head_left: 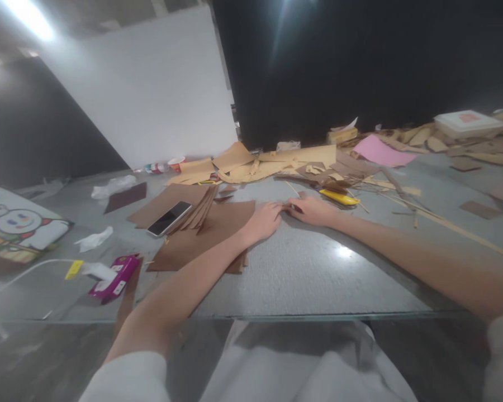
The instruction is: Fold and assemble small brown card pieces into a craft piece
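Observation:
My left hand (pixel 267 219) rests at the right edge of a brown sheet (pixel 201 240), its fingers drawn together. Close by, my right hand (pixel 312 211) lies on the grey table (pixel 293 273) with its fingers curled, the fingertips of both hands nearly meeting. Whatever is between them is too small to make out. A yellow cutter (pixel 339 197) lies just beyond my right hand. Left of my left hand, a phone (pixel 170 218) sits on a stack of brown sheets (pixel 193 201).
Yellowish and brown scraps (pixel 293 162) are heaped along the back, with a pink sheet (pixel 383 151) and a white box (pixel 468 124) at the right. A purple tissue pack (pixel 116 278), crumpled tissue (pixel 94 239) and a cartoon bag (pixel 20 223) stand left. The table's front edge (pixel 293 317) runs below my arms.

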`<state>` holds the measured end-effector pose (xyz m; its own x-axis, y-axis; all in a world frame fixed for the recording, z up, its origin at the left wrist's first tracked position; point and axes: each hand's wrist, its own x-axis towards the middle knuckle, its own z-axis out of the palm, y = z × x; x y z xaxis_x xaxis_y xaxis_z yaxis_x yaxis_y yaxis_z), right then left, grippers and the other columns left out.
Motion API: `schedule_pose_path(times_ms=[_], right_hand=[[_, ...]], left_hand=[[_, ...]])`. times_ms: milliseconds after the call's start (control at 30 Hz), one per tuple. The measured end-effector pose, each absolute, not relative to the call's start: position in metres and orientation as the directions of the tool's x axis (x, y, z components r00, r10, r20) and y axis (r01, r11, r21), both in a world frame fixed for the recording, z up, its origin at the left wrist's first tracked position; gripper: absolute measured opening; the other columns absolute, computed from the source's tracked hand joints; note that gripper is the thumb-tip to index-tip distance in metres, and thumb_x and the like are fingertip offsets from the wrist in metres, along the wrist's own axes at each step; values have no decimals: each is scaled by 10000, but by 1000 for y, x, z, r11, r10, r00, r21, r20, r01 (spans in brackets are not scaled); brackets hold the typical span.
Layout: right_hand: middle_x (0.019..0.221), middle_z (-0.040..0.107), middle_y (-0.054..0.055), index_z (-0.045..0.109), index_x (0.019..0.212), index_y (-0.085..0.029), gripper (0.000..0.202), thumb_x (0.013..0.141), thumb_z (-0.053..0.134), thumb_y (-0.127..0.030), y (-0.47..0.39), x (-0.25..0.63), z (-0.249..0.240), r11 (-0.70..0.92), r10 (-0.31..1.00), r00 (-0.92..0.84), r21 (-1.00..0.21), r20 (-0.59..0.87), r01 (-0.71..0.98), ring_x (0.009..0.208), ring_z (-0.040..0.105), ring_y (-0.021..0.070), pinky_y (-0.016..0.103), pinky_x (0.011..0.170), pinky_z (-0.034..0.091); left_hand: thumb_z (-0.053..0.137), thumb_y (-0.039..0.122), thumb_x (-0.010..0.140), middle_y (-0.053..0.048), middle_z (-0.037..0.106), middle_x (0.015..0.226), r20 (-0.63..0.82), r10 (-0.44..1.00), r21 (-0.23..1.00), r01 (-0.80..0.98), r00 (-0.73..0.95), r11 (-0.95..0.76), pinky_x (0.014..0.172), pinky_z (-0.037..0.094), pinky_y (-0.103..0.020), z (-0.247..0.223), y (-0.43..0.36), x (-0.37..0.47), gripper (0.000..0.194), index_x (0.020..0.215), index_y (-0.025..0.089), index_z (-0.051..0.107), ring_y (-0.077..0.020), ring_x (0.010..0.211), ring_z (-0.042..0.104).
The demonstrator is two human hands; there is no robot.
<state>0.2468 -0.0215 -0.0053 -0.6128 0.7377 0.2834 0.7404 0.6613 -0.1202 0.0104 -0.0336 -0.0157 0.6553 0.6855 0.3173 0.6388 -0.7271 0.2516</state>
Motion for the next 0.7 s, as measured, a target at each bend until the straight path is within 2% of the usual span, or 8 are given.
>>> schedule_pose_path(times_ms=[267,700], right_hand=[[836,707,78,714,1205,-193,364,1101,448,-418,-21,246,-4,651,749,-606,-123,269,749,736,580,214,295,684,313],[803,691,71,720,1152,-192,331,1091,473,-404,-20,246,-6,662,735,-606,-128,303,739,687,544,199,302,654,290]], left_hand=[[445,100,1009,-146,668,1485,313,691,257,642,651,-722,1268,433,-477,-13,-36,10,457,1406,138,668,-264,1431,581],[453,103,1002,-134,672,1478,310,690,262,638,654,-724,1265,433,-495,-12,-35,11,468,1412,164,670,-268,1424,581]])
